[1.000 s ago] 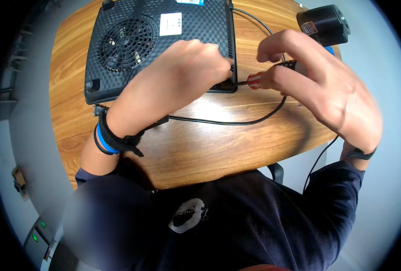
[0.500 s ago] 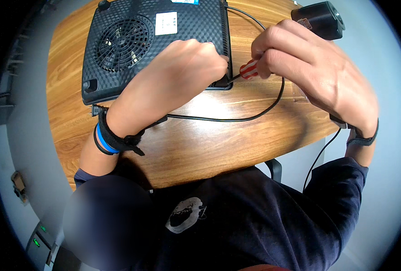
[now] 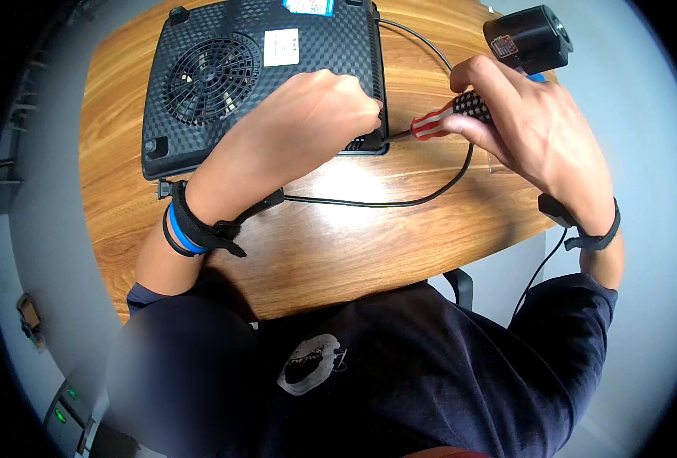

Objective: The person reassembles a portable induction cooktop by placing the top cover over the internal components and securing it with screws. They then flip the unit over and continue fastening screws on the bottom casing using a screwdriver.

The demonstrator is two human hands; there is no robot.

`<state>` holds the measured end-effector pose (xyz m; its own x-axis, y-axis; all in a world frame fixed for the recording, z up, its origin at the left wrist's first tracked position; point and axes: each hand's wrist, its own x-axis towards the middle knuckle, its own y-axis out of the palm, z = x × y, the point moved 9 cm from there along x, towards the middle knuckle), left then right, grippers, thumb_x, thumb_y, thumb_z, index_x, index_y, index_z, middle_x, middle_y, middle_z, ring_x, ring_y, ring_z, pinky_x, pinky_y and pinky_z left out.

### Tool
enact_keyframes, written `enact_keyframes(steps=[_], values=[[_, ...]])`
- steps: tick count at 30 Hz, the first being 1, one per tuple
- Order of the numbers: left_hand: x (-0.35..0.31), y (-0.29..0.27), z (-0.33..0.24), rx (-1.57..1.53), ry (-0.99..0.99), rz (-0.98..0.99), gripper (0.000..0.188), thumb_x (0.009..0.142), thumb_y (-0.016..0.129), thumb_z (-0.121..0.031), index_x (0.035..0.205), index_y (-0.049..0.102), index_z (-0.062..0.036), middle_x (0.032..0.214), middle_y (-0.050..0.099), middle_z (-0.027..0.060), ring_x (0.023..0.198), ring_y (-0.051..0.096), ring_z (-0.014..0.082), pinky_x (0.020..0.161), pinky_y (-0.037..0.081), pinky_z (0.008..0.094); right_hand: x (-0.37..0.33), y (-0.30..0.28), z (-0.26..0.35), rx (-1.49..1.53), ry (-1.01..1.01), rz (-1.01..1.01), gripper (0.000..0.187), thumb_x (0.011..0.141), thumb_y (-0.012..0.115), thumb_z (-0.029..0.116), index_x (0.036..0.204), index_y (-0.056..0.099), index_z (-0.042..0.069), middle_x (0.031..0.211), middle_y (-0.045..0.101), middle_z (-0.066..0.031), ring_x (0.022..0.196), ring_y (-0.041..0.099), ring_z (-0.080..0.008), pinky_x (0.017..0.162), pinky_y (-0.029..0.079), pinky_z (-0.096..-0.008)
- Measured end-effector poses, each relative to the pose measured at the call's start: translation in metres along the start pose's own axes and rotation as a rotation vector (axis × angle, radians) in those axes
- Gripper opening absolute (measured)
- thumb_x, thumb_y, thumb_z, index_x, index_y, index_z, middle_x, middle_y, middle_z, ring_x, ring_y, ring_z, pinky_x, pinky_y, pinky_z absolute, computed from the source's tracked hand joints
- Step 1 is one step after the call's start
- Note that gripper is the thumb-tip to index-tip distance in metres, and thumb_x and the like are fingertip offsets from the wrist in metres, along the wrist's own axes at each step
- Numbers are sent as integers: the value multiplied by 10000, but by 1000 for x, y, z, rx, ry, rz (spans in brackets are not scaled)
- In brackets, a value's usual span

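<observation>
A black induction cooker [image 3: 232, 23] lies upside down on the table, its round fan grille [image 3: 212, 79] and white label facing up. My left hand [image 3: 323, 107] is curled closed at the cooker's near right corner; its fingertips, and anything in them, are hidden. My right hand [image 3: 541, 122] holds a screwdriver [image 3: 430, 124] whose handle has red and white stripes and white stars on black. The thumb lies along the handle's near side, with the index finger arched above. The screwdriver's shaft points left at the cooker's corner beside my left fingers; its tip is hidden.
A black cord [image 3: 430, 200] curves over the wooden table [image 3: 331, 267] right of and in front of the cooker. A plug [image 3: 165, 188] lies by the near left corner. Beyond my right hand lies a black cylindrical device [image 3: 525, 40], with a small blue thing [image 3: 537, 77] near it.
My right hand has shifted slightly left and toward me, its grip turned so that more of the screwdriver's handle shows. The left hand stays nearly in place.
</observation>
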<state>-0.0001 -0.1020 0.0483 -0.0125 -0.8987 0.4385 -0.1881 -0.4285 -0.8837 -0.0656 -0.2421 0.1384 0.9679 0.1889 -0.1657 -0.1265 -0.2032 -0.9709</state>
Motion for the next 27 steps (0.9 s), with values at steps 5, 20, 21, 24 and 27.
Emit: enact_keyframes(steps=[5, 20, 21, 24, 27], values=[[-3, 10, 6, -54, -21, 41, 223, 1024, 724, -149, 1215, 830, -102, 1187, 806, 42, 963, 702, 230, 892, 566, 370, 5, -22, 19, 338, -312, -28, 445, 1013, 739, 464, 1213, 640, 79, 1219, 718, -68, 1041, 766, -289, 786, 630, -403], [0, 1, 3, -122, -3, -37, 180, 998, 749, -132, 1136, 832, -52, 1135, 823, 116, 970, 728, 271, 911, 590, 397, 17, -11, 17, 296, -318, -86, 440, 974, 854, 358, 1206, 669, 33, 1186, 708, -109, 1004, 771, -309, 797, 631, -414], [-1, 1, 4, -126, 1, -34, 188, 1004, 743, -137, 1145, 834, -53, 1141, 824, 117, 971, 729, 274, 914, 589, 396, 19, -7, 18, 279, -351, -64, 431, 975, 853, 360, 1188, 673, 31, 1180, 709, -106, 989, 772, -304, 788, 629, -414], [0, 3, 6, -119, -23, -13, 204, 1004, 731, -115, 1160, 844, -47, 1181, 832, 123, 1002, 758, 291, 927, 604, 404, 13, -7, 15, 121, -87, -17, 443, 1011, 817, 378, 1233, 624, 46, 1126, 698, -116, 915, 771, -351, 766, 622, -460], [9, 8, 6, -112, -60, 105, 224, 991, 722, -68, 1168, 857, -39, 1235, 837, 135, 1071, 794, 309, 952, 630, 413, 9, -29, 20, 239, -163, -178, 465, 1014, 808, 399, 1254, 609, 55, 1114, 711, -125, 904, 766, -372, 763, 619, -474]])
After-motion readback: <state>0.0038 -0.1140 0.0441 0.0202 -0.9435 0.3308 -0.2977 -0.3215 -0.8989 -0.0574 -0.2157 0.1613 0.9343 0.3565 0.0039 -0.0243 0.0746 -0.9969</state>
